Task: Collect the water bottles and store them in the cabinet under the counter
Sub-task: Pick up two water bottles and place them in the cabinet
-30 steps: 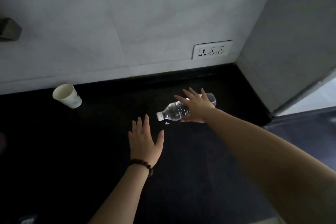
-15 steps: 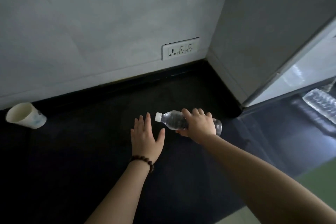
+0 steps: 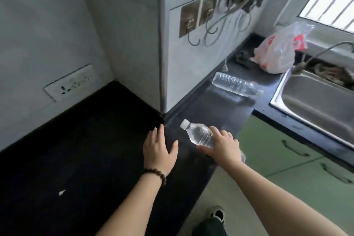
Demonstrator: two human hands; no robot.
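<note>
Right hand (image 3: 222, 146) grips bottle (image 3: 199, 134) near counter (image 3: 95, 149) front edge; left hand (image 3: 159, 149) spread flat beside it. Second bottle (image 3: 234, 83) lies near sink (image 3: 314, 99).

No legible text, brand, number or sign is found. A red printed patch is seen on the plastic bag (image 3: 275, 51) beside the sink, but its characters are too blurred to be read. No label is made out on either clear bottle. The wall socket plate (image 3: 70, 82) is unmarked.
</note>
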